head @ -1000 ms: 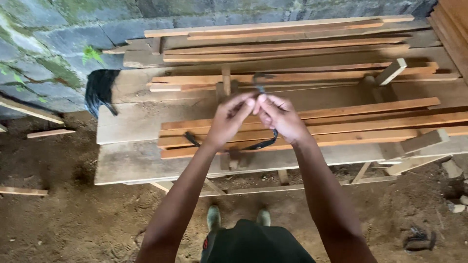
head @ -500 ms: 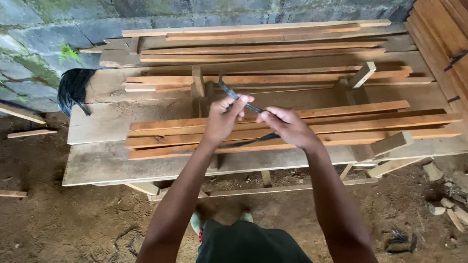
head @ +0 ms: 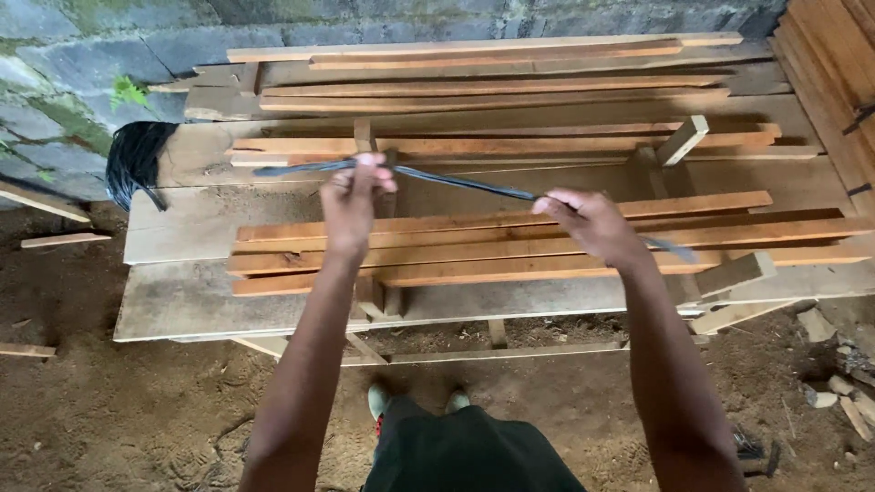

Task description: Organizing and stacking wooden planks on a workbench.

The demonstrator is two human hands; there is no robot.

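My left hand (head: 354,199) and my right hand (head: 591,221) are both raised over a wooden workbench (head: 182,292). Between them runs a thin dark strap (head: 465,182), pulled taut. The left hand grips it near its left end, the right hand near its right end, and a short tail hangs past each hand. Under the hands lies a bundle of long orange-brown wooden slats (head: 510,246), stacked lengthwise on the bench.
More slats (head: 492,87) lie at the back of the bench against a grey stone wall (head: 82,55). A bundle of black straps (head: 135,159) hangs off the bench's left end. Planks lean at the right (head: 834,64). The floor is dirt with wood scraps (head: 820,396).
My hands were close together over the slats a second ago. They have moved apart, left hand to the left and right hand to the right, stretching the dark strap out straight.
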